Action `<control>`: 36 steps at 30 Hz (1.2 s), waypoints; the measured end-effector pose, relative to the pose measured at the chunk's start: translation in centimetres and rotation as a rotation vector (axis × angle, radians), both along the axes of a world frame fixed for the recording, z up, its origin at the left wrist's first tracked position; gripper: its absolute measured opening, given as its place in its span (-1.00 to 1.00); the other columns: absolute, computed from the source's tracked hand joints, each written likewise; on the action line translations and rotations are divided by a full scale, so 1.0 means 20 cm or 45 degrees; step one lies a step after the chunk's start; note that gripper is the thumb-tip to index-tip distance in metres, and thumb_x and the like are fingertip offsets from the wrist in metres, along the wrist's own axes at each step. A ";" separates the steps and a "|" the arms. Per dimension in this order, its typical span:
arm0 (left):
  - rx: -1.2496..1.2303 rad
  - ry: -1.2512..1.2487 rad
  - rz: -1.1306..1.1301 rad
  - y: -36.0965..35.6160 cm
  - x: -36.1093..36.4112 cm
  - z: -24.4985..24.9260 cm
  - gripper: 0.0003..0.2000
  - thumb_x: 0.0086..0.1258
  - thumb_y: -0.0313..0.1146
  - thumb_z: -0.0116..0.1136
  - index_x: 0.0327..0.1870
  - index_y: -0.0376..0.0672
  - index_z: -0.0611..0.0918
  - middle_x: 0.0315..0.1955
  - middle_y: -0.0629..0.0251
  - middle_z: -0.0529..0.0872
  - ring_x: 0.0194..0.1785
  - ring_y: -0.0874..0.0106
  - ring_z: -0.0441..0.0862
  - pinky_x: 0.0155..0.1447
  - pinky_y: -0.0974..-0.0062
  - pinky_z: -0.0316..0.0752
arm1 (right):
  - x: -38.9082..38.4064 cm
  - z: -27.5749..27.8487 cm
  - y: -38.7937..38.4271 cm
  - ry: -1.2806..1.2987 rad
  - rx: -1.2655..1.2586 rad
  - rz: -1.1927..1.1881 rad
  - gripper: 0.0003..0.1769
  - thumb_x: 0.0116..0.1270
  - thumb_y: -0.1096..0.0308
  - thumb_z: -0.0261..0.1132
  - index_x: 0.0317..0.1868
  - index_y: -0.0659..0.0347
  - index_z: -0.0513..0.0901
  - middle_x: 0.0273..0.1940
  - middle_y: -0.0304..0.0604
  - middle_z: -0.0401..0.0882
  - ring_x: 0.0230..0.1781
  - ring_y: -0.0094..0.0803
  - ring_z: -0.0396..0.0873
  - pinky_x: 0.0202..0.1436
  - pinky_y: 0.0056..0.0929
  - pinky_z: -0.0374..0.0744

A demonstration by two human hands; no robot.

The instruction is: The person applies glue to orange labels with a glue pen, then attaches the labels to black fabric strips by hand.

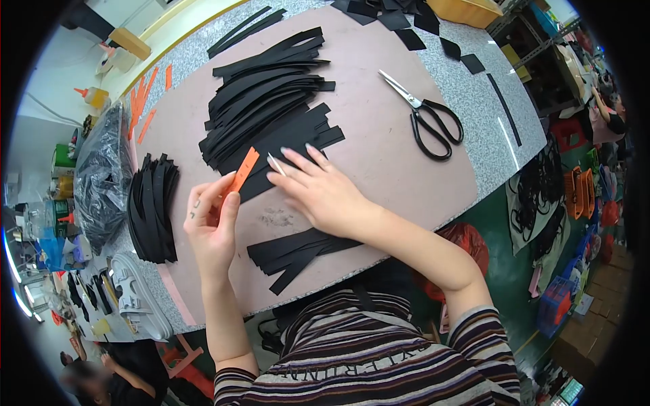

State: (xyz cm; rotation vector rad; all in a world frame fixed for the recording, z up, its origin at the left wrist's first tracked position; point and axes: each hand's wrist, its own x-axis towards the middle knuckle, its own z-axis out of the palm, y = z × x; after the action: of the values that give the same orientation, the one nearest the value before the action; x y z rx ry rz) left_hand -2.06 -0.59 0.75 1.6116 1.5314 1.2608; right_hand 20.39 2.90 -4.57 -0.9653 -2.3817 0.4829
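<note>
My left hand [213, 223] pinches a narrow orange strip [245, 169] between thumb and fingers, its free end pointing up and away. My right hand [325, 193] reaches in from the right with its fingers stretched over the near black strips [294, 139]. A thin pale pen-like stick [276, 164] pokes out between its fingers; the rest of it is hidden by the hand. Beyond both hands, more black strips [264, 91] lie in a thick overlapping stack. Closer to me, a smaller fan of black strips [298, 252] rests under my right forearm.
Black-handled scissors [428, 122] lie partly open on the pinkish mat [379, 169]. Another bundle of black strips [153, 210] sits at left, near a dark plastic bag [101, 176]. Loose orange strips [140, 101] and black diamond-shaped pieces [409, 39] are farther back. Other people are in the background.
</note>
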 end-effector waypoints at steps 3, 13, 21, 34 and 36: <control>-0.006 0.088 0.031 -0.03 -0.04 0.02 -0.74 0.45 -0.51 0.37 0.12 -0.21 0.78 -0.17 0.41 0.61 -0.28 0.66 0.47 -0.20 0.67 0.41 | 0.07 0.04 -0.15 -0.026 -0.213 0.032 -0.41 0.51 0.33 0.26 0.50 0.21 0.40 0.54 0.04 0.37 0.65 -0.01 0.17 0.68 0.15 0.10; 0.206 0.688 -0.450 0.03 0.29 -0.14 -0.68 0.26 -0.44 0.51 0.06 -0.09 0.83 -0.37 0.30 0.66 -0.35 0.32 0.65 -0.26 0.38 0.59 | 0.42 0.18 -0.07 0.891 -0.653 -0.595 -0.72 0.61 0.34 0.25 0.15 0.31 0.72 -0.05 -0.01 0.81 -0.21 -0.47 0.78 -0.12 -0.50 0.64; 0.241 0.755 -0.479 0.04 0.29 -0.16 -0.67 0.24 -0.41 0.52 0.06 0.02 0.85 -0.38 0.38 0.64 -0.39 0.40 0.62 -0.32 0.42 0.56 | 0.33 0.10 -0.08 0.617 -0.447 -0.420 -0.80 0.54 0.33 0.33 -0.19 0.31 0.69 -0.27 -0.05 0.75 -0.25 -0.20 0.72 -0.15 -0.31 0.62; 0.266 0.771 -0.499 0.05 0.29 -0.15 -0.74 0.27 -0.41 0.51 0.00 -0.06 0.86 -0.40 0.36 0.66 -0.40 0.39 0.65 -0.33 0.42 0.56 | 0.21 0.07 -0.05 0.505 -0.255 -0.138 -0.83 0.49 0.36 0.33 -0.25 0.29 0.66 -0.37 -0.01 0.65 -0.30 -0.04 0.64 -0.20 -0.16 0.58; 0.307 0.730 -0.490 0.05 0.29 -0.17 -0.73 0.28 -0.41 0.50 0.02 -0.05 0.85 -0.41 0.34 0.64 -0.43 0.39 0.62 -0.36 0.42 0.54 | 0.25 0.10 -0.05 0.431 -0.294 -0.106 -0.87 0.45 0.37 0.35 -0.19 0.28 0.68 -0.33 -0.02 0.68 -0.28 -0.07 0.67 -0.19 -0.19 0.60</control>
State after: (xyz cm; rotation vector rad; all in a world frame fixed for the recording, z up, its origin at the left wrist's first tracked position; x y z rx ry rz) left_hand 3.75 0.41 -2.60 2.4399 1.3029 0.8298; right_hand 25.37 1.82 -2.64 -0.9880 -2.0060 0.8324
